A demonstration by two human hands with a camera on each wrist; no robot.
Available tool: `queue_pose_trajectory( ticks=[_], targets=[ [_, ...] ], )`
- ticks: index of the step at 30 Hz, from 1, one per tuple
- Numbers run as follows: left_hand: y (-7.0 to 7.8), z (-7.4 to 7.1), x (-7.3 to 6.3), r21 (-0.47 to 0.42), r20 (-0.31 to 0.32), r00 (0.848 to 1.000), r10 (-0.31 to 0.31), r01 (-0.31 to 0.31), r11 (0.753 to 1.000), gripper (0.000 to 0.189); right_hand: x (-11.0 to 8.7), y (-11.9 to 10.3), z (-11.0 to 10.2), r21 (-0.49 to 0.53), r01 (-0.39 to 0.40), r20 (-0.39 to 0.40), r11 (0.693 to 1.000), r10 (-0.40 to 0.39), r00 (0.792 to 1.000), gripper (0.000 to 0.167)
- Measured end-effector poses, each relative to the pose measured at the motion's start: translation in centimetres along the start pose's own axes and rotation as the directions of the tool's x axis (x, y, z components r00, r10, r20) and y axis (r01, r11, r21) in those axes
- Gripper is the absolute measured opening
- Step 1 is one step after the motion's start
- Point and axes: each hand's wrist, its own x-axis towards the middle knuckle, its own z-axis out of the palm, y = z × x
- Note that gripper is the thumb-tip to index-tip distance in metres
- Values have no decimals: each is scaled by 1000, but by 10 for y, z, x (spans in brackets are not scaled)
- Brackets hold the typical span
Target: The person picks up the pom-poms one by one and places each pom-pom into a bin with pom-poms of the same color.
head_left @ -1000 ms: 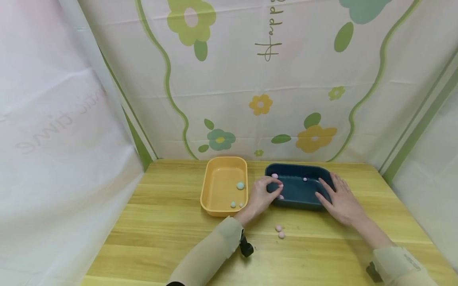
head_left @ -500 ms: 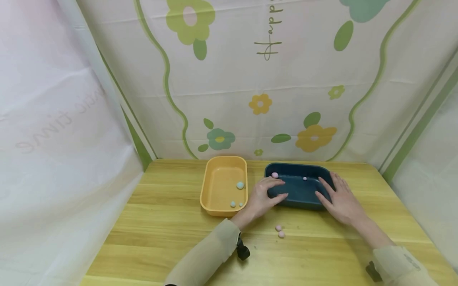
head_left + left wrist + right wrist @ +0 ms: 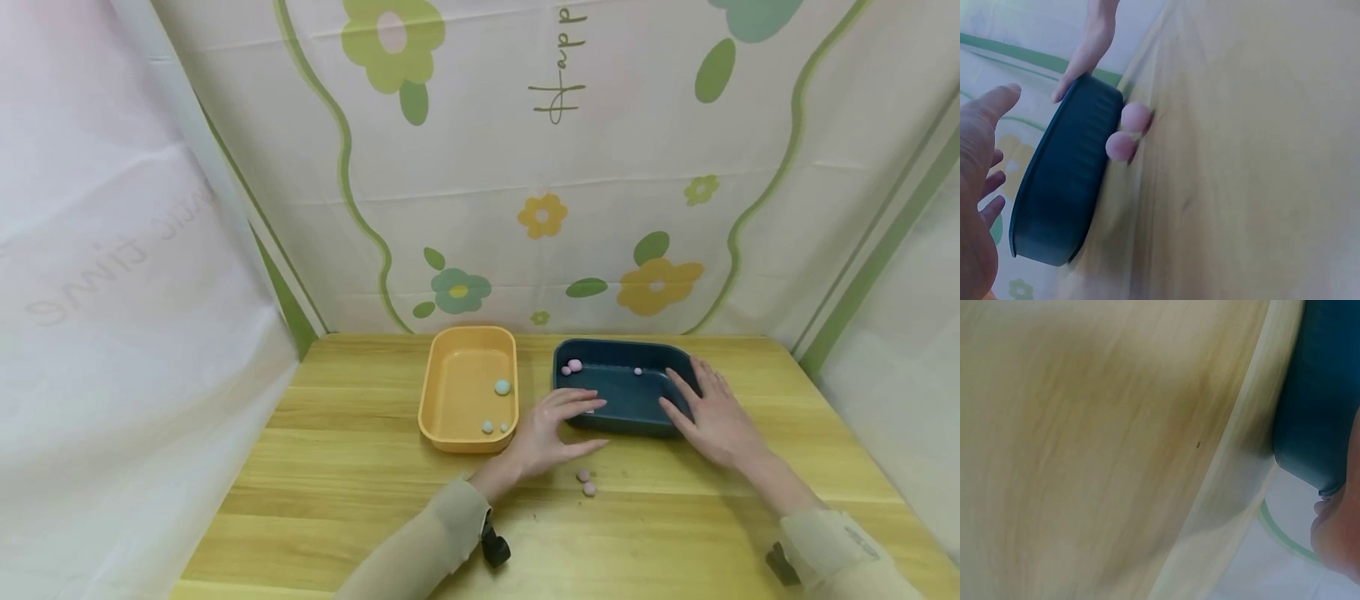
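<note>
My left hand (image 3: 546, 433) hovers at the near left corner of the dark blue tray (image 3: 637, 425), thumb and fingers spread apart, nothing held. Just in front of that tray, two small pink balls (image 3: 588, 489) lie side by side on the table; the left wrist view shows these balls (image 3: 1135, 117) beside the tray's wall. Inside the tray are a larger pink ball (image 3: 574, 365), a smaller one (image 3: 566, 371) touching it, and another (image 3: 637, 372) farther right. My right hand (image 3: 720, 425) rests over the tray's right end with extended fingers on both sides of the rim.
A yellow tray (image 3: 450, 429) stands left of the blue one, holding a larger pale green ball (image 3: 502, 387) and two smaller ones. Both trays sit near the back of the wooden table (image 3: 337, 483). A flower-print curtain (image 3: 480, 167) hangs behind.
My left hand pinched a small pink ball over the blue tray, then let it go. It has since opened and drawn back toward the table balls. The right hand has stayed on the rim.
</note>
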Motion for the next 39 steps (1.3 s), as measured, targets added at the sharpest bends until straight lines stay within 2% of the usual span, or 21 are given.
queue_pose_trajectory(
  ticks=[5, 13, 19, 23, 28, 31, 35, 39],
  targets=[
    [4, 0, -9, 7, -1, 999, 42, -42, 999, 52, 0, -1, -1, 10, 4, -1, 1000, -4, 1000, 75],
    [9, -3, -27, -28, -101, 988, 114, -117, 993, 42, 0, -1, -3, 15, 2, 13, 1000, -2, 1000, 76],
    [8, 0, -40, -48, -166, 980, 111, -120, 992, 35, 0, -1, -3, 19, -1, 19, 1000, 1, 1000, 76],
    [7, 4, -46, -93, -181, 980, 80, -98, 991, 30, 0, -1, -3, 20, -2, 17, 1000, 1, 1000, 76],
    [5, 9, -53, -182, -161, 987, 6, -35, 983, 20, 0, -2, -2, 17, -4, 17, 1000, 4, 1000, 76],
    [4, 12, -56, -190, -144, 990, -11, -16, 982, 16, 0, -2, -2, 15, -4, 17, 1000, 4, 1000, 76],
    [2, 15, -58, -225, -67, 996, -57, 40, 973, 13, 0, -2, -2, 19, -4, 14, 1000, 4, 1000, 76],
    [1, 17, -59, -263, 23, 992, -122, 124, 957, 11, -1, -2, -2, 17, -3, 12, 1000, 2, 1000, 76]
  ],
)
